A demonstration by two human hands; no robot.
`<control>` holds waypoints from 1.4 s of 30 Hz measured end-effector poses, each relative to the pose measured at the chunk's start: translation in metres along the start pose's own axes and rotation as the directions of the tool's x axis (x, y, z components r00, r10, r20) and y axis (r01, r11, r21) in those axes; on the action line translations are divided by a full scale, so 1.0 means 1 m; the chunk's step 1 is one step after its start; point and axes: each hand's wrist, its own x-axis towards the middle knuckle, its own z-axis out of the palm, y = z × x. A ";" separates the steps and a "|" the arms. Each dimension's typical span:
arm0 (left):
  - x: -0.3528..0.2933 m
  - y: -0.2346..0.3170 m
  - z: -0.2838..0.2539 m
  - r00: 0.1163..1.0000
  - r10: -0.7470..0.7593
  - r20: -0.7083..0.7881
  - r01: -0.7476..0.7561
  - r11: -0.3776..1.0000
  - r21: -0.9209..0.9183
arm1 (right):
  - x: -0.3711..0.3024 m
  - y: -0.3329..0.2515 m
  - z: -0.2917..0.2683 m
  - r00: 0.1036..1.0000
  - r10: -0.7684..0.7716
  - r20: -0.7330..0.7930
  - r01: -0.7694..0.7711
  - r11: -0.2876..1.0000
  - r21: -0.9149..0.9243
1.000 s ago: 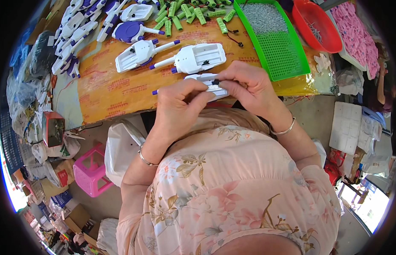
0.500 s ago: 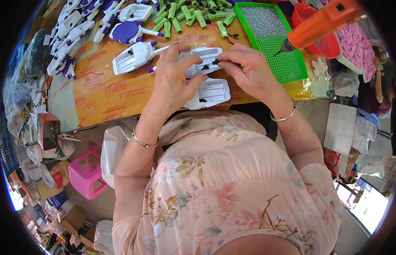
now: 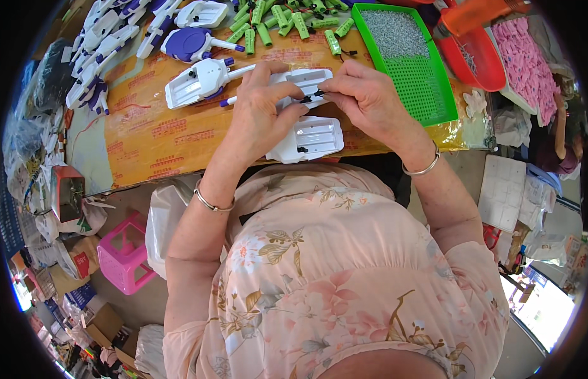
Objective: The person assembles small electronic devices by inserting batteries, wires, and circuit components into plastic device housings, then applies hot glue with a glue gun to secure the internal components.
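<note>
Over the bench, my left hand (image 3: 264, 104) and my right hand (image 3: 371, 104) meet above a white plastic housing (image 3: 308, 78) with a hollow inside. Between thumb and forefinger, my right hand pinches a small black connector (image 3: 319, 93). My left fingertips close on a second black piece (image 3: 306, 99), end to end with the first; whether they are joined I cannot tell. Nearer to me lies another open white housing (image 3: 316, 139) with a small black part in it. Left of my left hand rests a white housing with a handle (image 3: 196, 82).
Green battery packs (image 3: 300, 25) lie heaped at the back. Right of them stands a green tray (image 3: 420, 95) of small metal pieces; an orange power screwdriver (image 3: 477, 19) hangs above a red bowl (image 3: 486, 66). White-and-purple housings (image 3: 95, 60) pile up at left. A person's arm (image 3: 560, 126) shows far right.
Both hands stay at the same housing. The black pieces have come together in line between my fingertips. The orange screwdriver has shifted up and away to the right.
</note>
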 end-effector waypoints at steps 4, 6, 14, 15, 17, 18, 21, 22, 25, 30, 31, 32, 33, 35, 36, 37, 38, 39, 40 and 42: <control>0.000 -0.002 -0.002 0.997 -0.024 0.072 0.025 1.000 -0.012 | 0.002 0.003 0.001 1.000 -0.001 0.017 0.001 1.000 0.006; -0.001 -0.003 -0.001 0.997 -0.022 0.073 0.024 0.999 -0.022 | 0.003 0.004 0.000 1.000 -0.010 0.021 0.010 1.000 -0.002; 0.000 -0.002 0.000 0.996 -0.034 0.081 0.038 0.998 -0.051 | 0.007 0.001 -0.006 0.998 -0.027 0.064 0.028 1.000 -0.007; 0.001 -0.002 0.001 0.997 -0.026 0.076 0.030 0.998 -0.048 | 0.007 -0.001 -0.006 0.999 0.010 0.053 -0.013 0.998 0.054; 0.001 -0.001 0.001 0.998 -0.017 0.067 0.020 0.999 -0.048 | 0.005 -0.005 -0.008 0.998 0.047 0.047 -0.052 0.993 0.109; 0.001 0.000 0.000 0.998 -0.017 0.061 0.019 0.999 -0.028 | 0.005 -0.007 -0.010 0.991 0.115 0.075 -0.127 0.975 0.184; -0.001 -0.001 0.003 1.000 -0.019 0.020 0.020 0.999 -0.044 | 0.002 -0.015 -0.016 0.955 0.268 0.128 -0.297 0.851 0.433; -0.001 -0.002 0.004 1.000 -0.025 -0.006 0.024 0.997 -0.070 | 0.001 -0.017 -0.018 0.924 0.347 0.161 -0.370 0.708 0.601; -0.003 -0.003 0.001 1.000 -0.001 0.028 0.001 1.000 -0.001 | -0.012 -0.008 -0.016 0.913 0.352 0.204 -0.333 0.358 0.872; -0.004 -0.008 0.002 0.998 0.066 0.000 -0.066 0.997 0.040 | -0.019 -0.011 -0.012 0.970 0.183 0.159 -0.201 0.241 0.950; -0.004 -0.008 0.002 1.000 0.027 0.014 -0.027 1.000 0.001 | -0.019 -0.015 -0.014 0.973 0.173 0.151 -0.199 0.304 0.932; -0.004 -0.007 0.002 0.999 -0.012 0.030 0.013 0.999 -0.037 | -0.019 -0.018 -0.016 0.976 0.162 0.144 -0.195 0.365 0.910; -0.003 -0.007 0.002 1.000 0.009 0.027 -0.008 1.000 -0.022 | -0.020 -0.022 -0.018 0.975 0.164 0.147 -0.198 0.361 0.911; -0.003 -0.007 0.004 1.000 -0.011 0.015 0.012 0.998 -0.068 | -0.020 -0.028 -0.020 0.984 0.137 0.111 -0.165 0.499 0.851; -0.004 -0.007 0.004 1.000 -0.026 0.003 0.026 0.993 -0.117 | -0.020 -0.029 -0.020 0.984 0.134 0.114 -0.166 0.494 0.854; -0.003 -0.006 0.004 1.000 -0.029 0.005 0.029 0.993 -0.115 | -0.020 -0.030 -0.019 0.988 0.119 0.099 -0.148 0.547 0.824; -0.003 -0.006 0.005 1.000 -0.024 0.005 0.024 0.993 -0.117 | -0.021 -0.030 -0.019 0.991 0.101 0.084 -0.128 0.598 0.791; -0.003 -0.006 0.004 1.000 -0.019 0.004 0.019 0.993 -0.118 | -0.022 -0.030 -0.018 0.991 0.101 0.085 -0.129 0.596 0.793; -0.002 -0.006 0.003 1.000 -0.022 0.007 0.023 0.993 -0.116 | -0.023 -0.030 -0.019 0.986 0.132 0.097 -0.155 0.565 0.810; -0.001 -0.004 0.001 0.999 0.011 0.037 -0.009 0.999 -0.032 | -0.024 -0.029 -0.020 0.980 0.163 0.110 -0.181 0.530 0.828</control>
